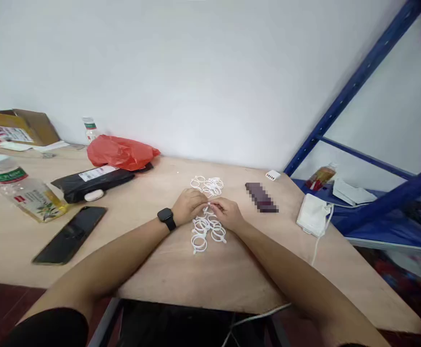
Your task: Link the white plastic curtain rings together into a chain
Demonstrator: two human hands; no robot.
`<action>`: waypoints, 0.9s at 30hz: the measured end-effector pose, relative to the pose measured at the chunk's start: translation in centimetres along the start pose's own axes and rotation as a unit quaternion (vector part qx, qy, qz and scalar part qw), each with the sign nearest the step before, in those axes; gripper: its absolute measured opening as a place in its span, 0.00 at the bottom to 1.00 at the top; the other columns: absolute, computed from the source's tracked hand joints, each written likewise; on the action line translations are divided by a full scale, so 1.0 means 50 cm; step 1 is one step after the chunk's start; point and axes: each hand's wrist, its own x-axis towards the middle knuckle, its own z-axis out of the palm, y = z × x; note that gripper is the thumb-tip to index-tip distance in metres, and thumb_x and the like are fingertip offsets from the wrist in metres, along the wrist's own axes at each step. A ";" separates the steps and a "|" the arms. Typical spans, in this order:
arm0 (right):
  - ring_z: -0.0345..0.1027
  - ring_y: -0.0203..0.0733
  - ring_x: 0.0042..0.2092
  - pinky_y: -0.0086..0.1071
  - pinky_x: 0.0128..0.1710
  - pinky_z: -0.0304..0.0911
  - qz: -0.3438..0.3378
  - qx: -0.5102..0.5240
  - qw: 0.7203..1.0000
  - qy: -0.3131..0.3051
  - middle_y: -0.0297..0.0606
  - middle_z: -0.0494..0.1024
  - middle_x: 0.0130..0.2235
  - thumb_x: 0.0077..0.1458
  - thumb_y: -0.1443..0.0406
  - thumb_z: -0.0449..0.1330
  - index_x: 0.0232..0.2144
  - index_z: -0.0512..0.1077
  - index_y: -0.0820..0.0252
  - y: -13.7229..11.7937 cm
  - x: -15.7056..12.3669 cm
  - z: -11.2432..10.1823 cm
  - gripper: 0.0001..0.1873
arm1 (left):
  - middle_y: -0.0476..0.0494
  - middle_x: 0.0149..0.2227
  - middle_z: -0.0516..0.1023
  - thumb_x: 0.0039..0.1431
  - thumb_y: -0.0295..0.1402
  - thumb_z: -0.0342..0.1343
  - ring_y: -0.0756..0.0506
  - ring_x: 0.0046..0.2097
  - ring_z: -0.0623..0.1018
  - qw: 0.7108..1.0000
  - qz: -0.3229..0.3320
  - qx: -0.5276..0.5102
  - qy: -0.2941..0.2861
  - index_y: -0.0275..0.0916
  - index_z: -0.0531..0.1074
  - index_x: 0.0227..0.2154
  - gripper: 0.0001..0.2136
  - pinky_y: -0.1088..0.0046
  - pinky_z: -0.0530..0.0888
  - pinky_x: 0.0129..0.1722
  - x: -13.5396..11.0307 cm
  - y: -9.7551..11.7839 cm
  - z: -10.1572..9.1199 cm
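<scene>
Several small white plastic rings lie on the wooden table (167, 270) in two clusters: one far pile (207, 185) and one near pile (205, 232). My left hand (188, 206), with a black watch on its wrist, and my right hand (228, 213) meet between the piles. Both have their fingers pinched together on a white ring (209, 207) held between them, just above the near pile.
A black phone (71, 234) lies at left, with a plastic bottle (22, 189), a black parcel (91, 181), a red bag (120, 152) and a cardboard box (24, 125) beyond. A dark bar (261, 197), white charger (272, 175) and white cloth (313, 214) sit right, by a blue rack (358, 82).
</scene>
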 end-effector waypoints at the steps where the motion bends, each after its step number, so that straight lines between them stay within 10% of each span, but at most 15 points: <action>1: 0.75 0.40 0.38 0.33 0.40 0.69 -0.001 -0.002 1.000 -0.004 0.39 0.81 0.38 0.62 0.65 0.56 0.41 0.75 0.58 0.000 -0.001 -0.001 0.08 | 0.42 0.39 0.80 0.66 0.36 0.50 0.45 0.42 0.75 1.000 0.001 -0.002 0.000 0.38 0.74 0.38 0.10 0.64 0.68 0.45 0.000 0.000 0.001; 20: 0.75 0.40 0.37 0.33 0.39 0.70 0.102 0.016 0.995 0.014 0.38 0.81 0.39 0.59 0.63 0.57 0.41 0.76 0.56 0.023 -0.001 -0.006 0.10 | 0.41 0.43 0.78 0.67 0.35 0.46 0.44 0.47 0.74 0.998 -0.036 -0.035 -0.036 0.39 0.72 0.39 0.10 0.61 0.67 0.51 0.001 0.003 0.002; 27: 0.71 0.45 0.50 0.41 0.52 0.66 0.177 -0.079 0.981 -0.023 0.43 0.77 0.50 0.59 0.67 0.53 0.49 0.73 0.59 0.071 0.003 -0.015 0.17 | 0.40 0.43 0.79 0.67 0.35 0.46 0.45 0.47 0.76 0.982 0.017 -0.120 -0.142 0.39 0.72 0.41 0.11 0.65 0.71 0.49 0.005 0.022 -0.001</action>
